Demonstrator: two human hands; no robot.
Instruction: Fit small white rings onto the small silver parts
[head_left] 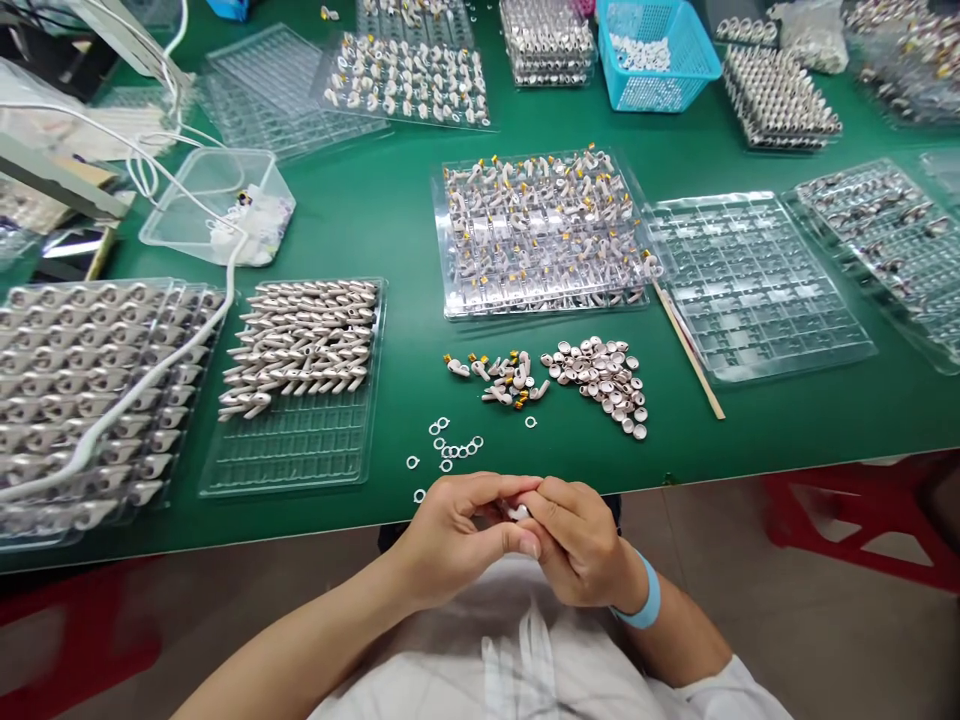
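Head view shows me the left grip [459, 535] and right grip [581, 545] both clamped on a small, rounded, glossy white plastic-looking piece [518, 512] by the near edge of the smooth green desk [409, 250], and I'd press gently, evenly.

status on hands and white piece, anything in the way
Left hand and right hand both on white piece. Fingers partly cover it. Loose white rings near left hand, not blocking.

hands [457, 530] [589, 545] together, fingers [559, 517] curled, forearms [322, 625] converging
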